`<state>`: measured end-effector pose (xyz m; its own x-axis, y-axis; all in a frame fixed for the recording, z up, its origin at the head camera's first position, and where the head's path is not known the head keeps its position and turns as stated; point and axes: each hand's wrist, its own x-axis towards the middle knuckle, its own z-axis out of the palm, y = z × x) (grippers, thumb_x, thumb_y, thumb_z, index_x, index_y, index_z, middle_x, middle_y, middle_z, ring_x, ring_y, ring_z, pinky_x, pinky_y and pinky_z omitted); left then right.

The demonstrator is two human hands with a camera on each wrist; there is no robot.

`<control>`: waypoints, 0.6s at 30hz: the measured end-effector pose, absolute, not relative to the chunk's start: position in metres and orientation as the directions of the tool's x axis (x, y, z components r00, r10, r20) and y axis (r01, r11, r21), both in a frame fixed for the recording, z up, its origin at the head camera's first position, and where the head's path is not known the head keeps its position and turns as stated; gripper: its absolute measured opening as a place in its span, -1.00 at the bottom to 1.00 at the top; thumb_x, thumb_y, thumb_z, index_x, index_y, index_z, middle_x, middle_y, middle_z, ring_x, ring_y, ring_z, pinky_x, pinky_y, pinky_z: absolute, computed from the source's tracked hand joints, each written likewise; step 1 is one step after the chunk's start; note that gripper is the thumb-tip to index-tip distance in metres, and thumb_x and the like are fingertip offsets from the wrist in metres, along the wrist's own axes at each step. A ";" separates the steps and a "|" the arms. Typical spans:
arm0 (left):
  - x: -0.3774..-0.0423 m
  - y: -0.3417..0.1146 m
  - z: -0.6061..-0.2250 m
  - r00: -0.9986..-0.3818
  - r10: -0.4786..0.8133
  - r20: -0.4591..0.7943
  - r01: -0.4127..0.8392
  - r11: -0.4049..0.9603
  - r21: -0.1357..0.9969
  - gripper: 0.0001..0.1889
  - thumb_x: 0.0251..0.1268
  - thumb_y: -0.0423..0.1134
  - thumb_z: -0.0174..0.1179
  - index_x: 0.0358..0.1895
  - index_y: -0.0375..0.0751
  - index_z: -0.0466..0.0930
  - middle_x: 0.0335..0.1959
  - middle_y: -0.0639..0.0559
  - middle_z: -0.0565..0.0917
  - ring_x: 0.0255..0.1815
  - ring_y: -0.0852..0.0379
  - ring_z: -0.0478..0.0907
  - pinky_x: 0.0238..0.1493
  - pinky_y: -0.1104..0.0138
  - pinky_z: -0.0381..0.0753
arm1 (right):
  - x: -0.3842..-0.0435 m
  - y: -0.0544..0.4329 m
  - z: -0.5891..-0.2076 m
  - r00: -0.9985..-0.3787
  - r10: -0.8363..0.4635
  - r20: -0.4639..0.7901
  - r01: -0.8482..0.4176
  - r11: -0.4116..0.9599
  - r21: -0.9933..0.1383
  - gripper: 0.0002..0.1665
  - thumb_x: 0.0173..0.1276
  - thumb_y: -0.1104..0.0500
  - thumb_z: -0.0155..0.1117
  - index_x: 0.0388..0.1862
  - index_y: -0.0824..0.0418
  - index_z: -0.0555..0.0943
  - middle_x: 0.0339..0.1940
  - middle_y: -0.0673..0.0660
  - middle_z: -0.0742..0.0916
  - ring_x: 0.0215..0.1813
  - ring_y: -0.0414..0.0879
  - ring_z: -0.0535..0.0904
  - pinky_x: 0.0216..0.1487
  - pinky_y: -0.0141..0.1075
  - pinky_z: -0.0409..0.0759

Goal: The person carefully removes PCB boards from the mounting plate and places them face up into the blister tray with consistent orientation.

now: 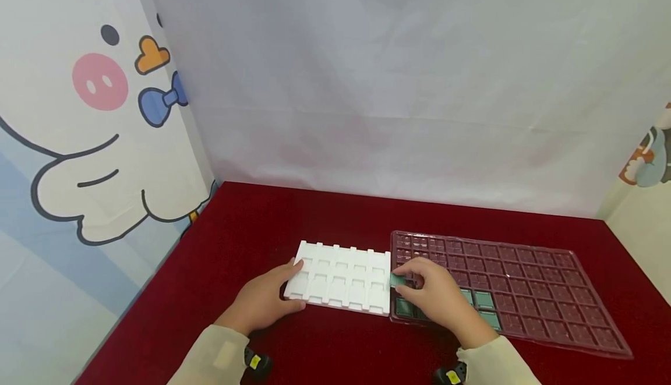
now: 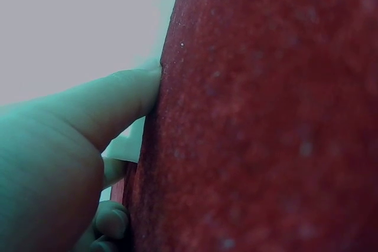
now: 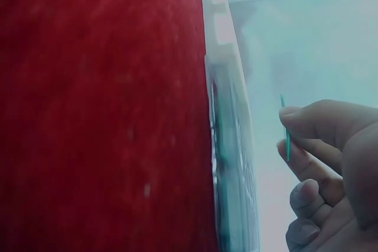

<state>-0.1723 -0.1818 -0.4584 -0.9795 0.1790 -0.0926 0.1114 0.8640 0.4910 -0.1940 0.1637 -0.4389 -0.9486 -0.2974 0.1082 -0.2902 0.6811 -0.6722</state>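
A white plastic tray (image 1: 341, 277) with rows of shallow recesses lies flat on the red cloth. My left hand (image 1: 264, 297) holds it at the left end, the thumb by the near corner and the index finger on the left edge. My right hand (image 1: 437, 292) pinches a thin green ridged square chip (image 1: 397, 280) between thumb and fingertips. That chip is above the border between the white tray and a clear blister tray (image 1: 529, 280). In the right wrist view the green chip (image 3: 287, 143) appears edge-on, raised above the trays.
More green chips (image 1: 483, 300) sit in near-left compartments of the clear tray, some hidden under my right hand. Red cloth (image 1: 314, 350) covers the table. A pale curtain (image 1: 393, 82) stands behind, and a cartoon-printed panel (image 1: 105, 169) rises on the left.
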 end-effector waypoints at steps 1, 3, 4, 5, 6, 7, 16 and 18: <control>-0.172 -0.182 -0.458 -0.979 0.179 -0.093 0.111 0.864 0.492 -0.13 0.18 -0.04 0.51 0.58 0.02 0.34 0.58 0.00 0.32 0.52 -0.06 0.33 0.42 -0.07 0.38 | -0.193 0.166 -0.439 -0.950 -0.294 0.105 -0.287 0.687 -0.667 -0.72 0.31 0.23 0.53 -0.01 0.05 0.78 -0.05 -0.07 0.70 -0.41 -0.15 0.37 -0.35 -0.25 0.43; -0.172 -0.182 -0.458 -0.980 0.178 -0.094 0.109 0.862 0.496 -0.13 0.18 -0.04 0.51 0.58 0.02 0.34 0.58 0.00 0.33 0.52 -0.07 0.33 0.42 -0.08 0.38 | -0.193 0.170 -0.438 -0.949 -0.294 0.110 -0.291 0.693 -0.660 -0.72 0.31 0.23 0.52 -0.01 0.05 0.78 -0.04 -0.06 0.70 -0.41 -0.15 0.37 -0.34 -0.25 0.43; -0.172 -0.182 -0.458 -0.980 0.176 -0.095 0.106 0.860 0.499 -0.13 0.18 -0.04 0.51 0.58 0.02 0.34 0.58 0.00 0.33 0.52 -0.07 0.33 0.42 -0.08 0.38 | -0.192 0.171 -0.438 -0.949 -0.296 0.111 -0.293 0.693 -0.659 -0.72 0.32 0.23 0.52 0.00 0.06 0.78 -0.04 -0.06 0.70 -0.41 -0.14 0.37 -0.34 -0.24 0.42; -0.171 -0.183 -0.458 -0.980 0.174 -0.097 0.103 0.860 0.501 -0.13 0.18 -0.04 0.51 0.58 0.02 0.34 0.58 0.00 0.33 0.52 -0.07 0.33 0.42 -0.08 0.38 | -0.192 0.173 -0.438 -0.949 -0.295 0.112 -0.293 0.692 -0.659 -0.72 0.32 0.23 0.51 0.00 0.06 0.77 -0.04 -0.06 0.70 -0.41 -0.14 0.36 -0.34 -0.24 0.42; -0.171 -0.183 -0.458 -0.980 0.171 -0.098 0.100 0.859 0.501 -0.13 0.18 -0.04 0.51 0.58 0.02 0.33 0.58 0.01 0.33 0.51 -0.07 0.33 0.42 -0.08 0.38 | -0.192 0.174 -0.437 -0.949 -0.295 0.113 -0.294 0.692 -0.659 -0.72 0.32 0.23 0.51 0.01 0.06 0.77 -0.04 -0.05 0.70 -0.40 -0.14 0.36 -0.34 -0.24 0.42; -0.171 -0.183 -0.458 -0.980 0.170 -0.100 0.098 0.860 0.501 -0.13 0.18 -0.04 0.51 0.58 0.02 0.33 0.58 0.01 0.32 0.51 -0.07 0.33 0.42 -0.08 0.38 | -0.192 0.175 -0.437 -0.949 -0.295 0.111 -0.293 0.692 -0.660 -0.72 0.33 0.23 0.51 0.01 0.07 0.77 -0.03 -0.05 0.70 -0.39 -0.14 0.36 -0.33 -0.25 0.42; -0.172 -0.182 -0.457 -0.980 0.174 -0.100 0.102 0.862 0.497 -0.13 0.18 -0.05 0.51 0.58 0.02 0.33 0.58 0.00 0.32 0.52 -0.08 0.32 0.42 -0.08 0.39 | -0.190 0.183 -0.437 -0.953 -0.283 0.104 -0.279 0.694 -0.664 -0.79 0.33 0.22 0.51 -0.05 0.07 0.79 0.00 -0.03 0.72 -0.37 -0.13 0.38 -0.33 -0.24 0.44; -0.173 -0.181 -0.456 -0.980 0.171 -0.102 0.099 0.863 0.496 -0.13 0.18 -0.05 0.51 0.58 0.02 0.34 0.58 -0.01 0.32 0.52 -0.08 0.33 0.42 -0.09 0.39 | -0.190 0.183 -0.438 -0.953 -0.284 0.106 -0.280 0.694 -0.664 -0.79 0.34 0.22 0.51 -0.06 0.06 0.79 0.00 -0.02 0.72 -0.38 -0.13 0.38 -0.33 -0.24 0.44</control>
